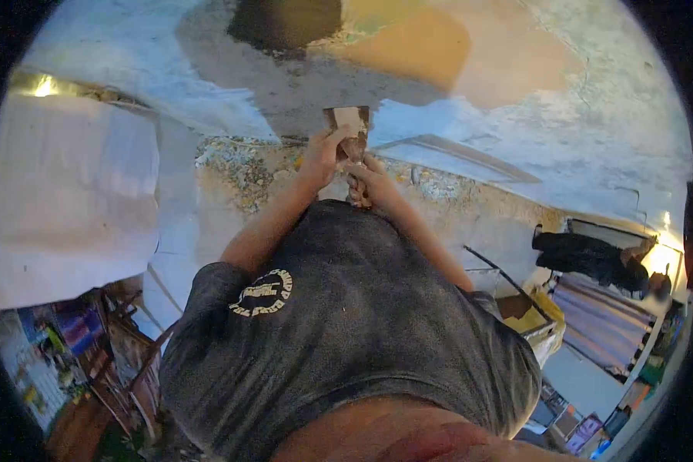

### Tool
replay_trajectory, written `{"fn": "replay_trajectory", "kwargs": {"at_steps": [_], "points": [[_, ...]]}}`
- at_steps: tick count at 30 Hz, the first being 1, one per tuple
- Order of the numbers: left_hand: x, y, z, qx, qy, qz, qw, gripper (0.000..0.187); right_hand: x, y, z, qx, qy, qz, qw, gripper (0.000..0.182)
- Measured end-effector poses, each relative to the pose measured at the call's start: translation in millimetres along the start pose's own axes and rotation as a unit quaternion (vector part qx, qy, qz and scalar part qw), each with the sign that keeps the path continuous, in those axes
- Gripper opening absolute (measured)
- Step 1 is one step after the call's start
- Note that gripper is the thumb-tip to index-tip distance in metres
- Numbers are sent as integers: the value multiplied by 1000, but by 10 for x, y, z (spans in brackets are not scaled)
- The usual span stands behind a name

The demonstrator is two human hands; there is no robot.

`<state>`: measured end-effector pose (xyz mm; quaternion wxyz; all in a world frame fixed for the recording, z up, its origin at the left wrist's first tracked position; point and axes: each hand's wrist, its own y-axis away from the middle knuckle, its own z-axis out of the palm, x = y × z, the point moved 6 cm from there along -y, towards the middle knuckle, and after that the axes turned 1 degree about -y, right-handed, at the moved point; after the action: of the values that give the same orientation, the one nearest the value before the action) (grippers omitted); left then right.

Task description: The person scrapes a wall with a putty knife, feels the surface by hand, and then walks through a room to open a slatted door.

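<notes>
My two hands hold a wide-bladed scraper [347, 120] up against a wall [516, 115]. My left hand [321, 156] grips it just under the pale blade. Lower down, my right hand [369, 183] is closed around the handle. The blade rests at the edge of a grey plaster patch [285, 85], below an orange painted area [423, 46]. My grey T-shirt [346, 323] with a round printed logo fills the lower middle of the view.
A large white covered object [69, 192] stands at the left. At the right a person in dark clothes [593, 260] bends near a bright light. Cluttered shelves [77, 346] lie lower left, and an open box [533, 317] sits lower right.
</notes>
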<state>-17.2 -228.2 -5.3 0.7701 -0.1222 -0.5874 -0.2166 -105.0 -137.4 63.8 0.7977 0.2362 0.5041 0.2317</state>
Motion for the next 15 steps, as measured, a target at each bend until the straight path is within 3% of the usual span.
{"fn": "replay_trajectory", "kwargs": {"at_steps": [2, 3, 4, 5, 7, 10, 12, 14, 15], "points": [[59, -53, -65, 59, 111, 5, 992, 25, -72, 43, -99, 14, 16, -23, 1000, 29], [147, -83, -63, 72, 147, 7, 987, 25, -130, 55, -266, 52, 103, -46, 992, 30], [131, -46, -152, 109, 175, -57, 977, 27, -170, 134, -405, 97, 187, -61, 976, 31], [103, 9, -223, 145, 198, -122, 962, 30, -201, 203, -536, 118, 173, -67, 976, 31], [108, 75, -266, 115, 209, -139, 961, 30, -394, 303, -698, 122, 160, -117, 972, 25], [-17, 190, -285, 64, 199, -176, 962, 30, -558, 434, -895, 215, 138, -143, 956, 26], [-24, 263, -225, 22, 169, -194, 966, 28, -585, 452, -997, 225, 154, -137, 952, 30], [82, 343, -206, 31, 190, -192, 962, 32, -597, 422, -925, 154, 276, -77, 946, 34], [99, 350, -213, 23, 183, -196, 963, 32, -578, 393, -939, 160, 267, -80, 947, 34]]}}
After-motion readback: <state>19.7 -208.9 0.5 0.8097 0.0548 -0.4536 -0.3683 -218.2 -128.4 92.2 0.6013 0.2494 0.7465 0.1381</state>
